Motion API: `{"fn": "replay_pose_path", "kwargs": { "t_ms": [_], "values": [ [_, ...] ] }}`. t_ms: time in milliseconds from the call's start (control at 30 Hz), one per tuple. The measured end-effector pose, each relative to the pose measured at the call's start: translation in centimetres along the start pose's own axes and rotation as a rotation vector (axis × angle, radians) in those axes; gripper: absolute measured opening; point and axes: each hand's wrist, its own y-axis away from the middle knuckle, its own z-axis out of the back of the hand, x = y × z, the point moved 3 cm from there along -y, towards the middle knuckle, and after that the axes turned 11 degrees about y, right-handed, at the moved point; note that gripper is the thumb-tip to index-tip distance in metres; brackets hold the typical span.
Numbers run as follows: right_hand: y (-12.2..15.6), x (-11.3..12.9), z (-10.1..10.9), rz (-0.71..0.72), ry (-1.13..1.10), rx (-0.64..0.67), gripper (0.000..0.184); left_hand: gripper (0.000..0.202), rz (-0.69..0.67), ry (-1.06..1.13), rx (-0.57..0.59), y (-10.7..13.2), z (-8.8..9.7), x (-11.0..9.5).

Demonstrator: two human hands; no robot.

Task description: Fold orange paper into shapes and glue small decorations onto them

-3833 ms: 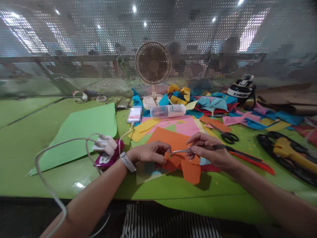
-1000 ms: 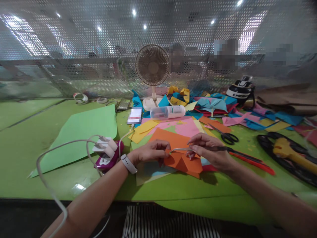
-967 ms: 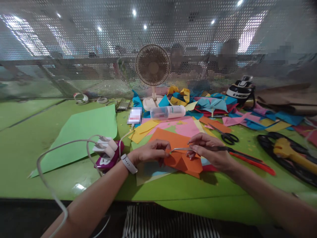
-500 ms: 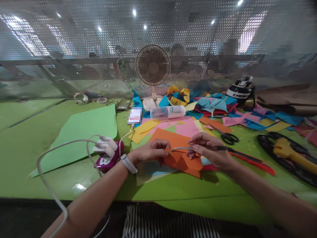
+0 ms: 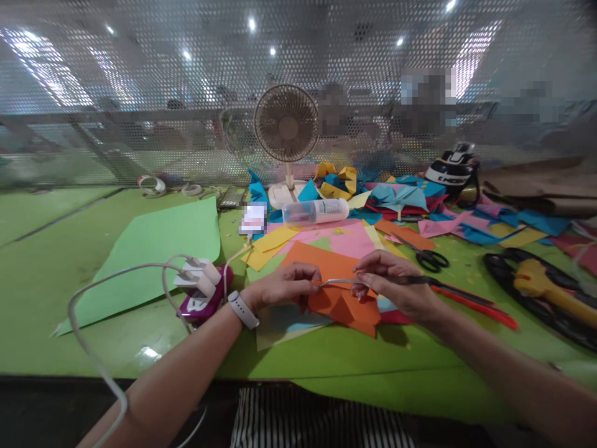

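Note:
My left hand (image 5: 284,287) pinches the left edge of a folded orange paper piece (image 5: 347,308) just above the green table (image 5: 69,274). A white watch band sits on that wrist. My right hand (image 5: 396,287) grips metal tweezers (image 5: 338,282), whose tips reach the paper's top edge by my left fingertips. A larger orange sheet (image 5: 326,260) lies flat behind both hands. A pale blue-and-tan sheet (image 5: 284,320) rests under the folded piece.
A light green sheet (image 5: 153,255) lies at left, with white plugs and a cable on a purple object (image 5: 200,292). Behind are a small fan (image 5: 288,124), a bottle (image 5: 314,210) on its side, black scissors (image 5: 422,252), red-handled scissors (image 5: 471,302), a yellow tool (image 5: 545,286) and coloured paper scraps.
The folded orange piece has turned and dropped flatter toward the table since the earliest frame. Both hands stay almost in place, with the tweezers still at the paper's edge.

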Motion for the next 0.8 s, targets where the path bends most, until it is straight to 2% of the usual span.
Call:
{"fn": "replay_pose_path", "kwargs": {
  "t_ms": [233,400,500,633,800],
  "values": [
    [-0.7,-0.4,1.3,0.086,0.017,-0.196,0.016,0.028,-0.015,-0.039,-0.032,0.1,0.0,0.0],
    [-1.1,-0.4,1.6,0.090,0.022,-0.260,0.019,0.031,-0.030,-0.029,-0.037,0.2,0.0,-0.3],
    [-1.2,-0.4,1.9,0.082,0.043,-0.294,0.019,0.036,-0.051,-0.044,-0.079,0.3,-0.3,-0.7],
    [-1.4,-0.6,2.3,0.075,0.077,-0.323,0.018,0.039,-0.019,-0.140,-0.080,0.2,-0.4,-0.6],
    [-1.8,-0.7,2.5,0.088,0.185,-0.329,0.020,0.037,-0.046,-0.250,-0.072,0.2,0.1,-0.5]
  ]
}}
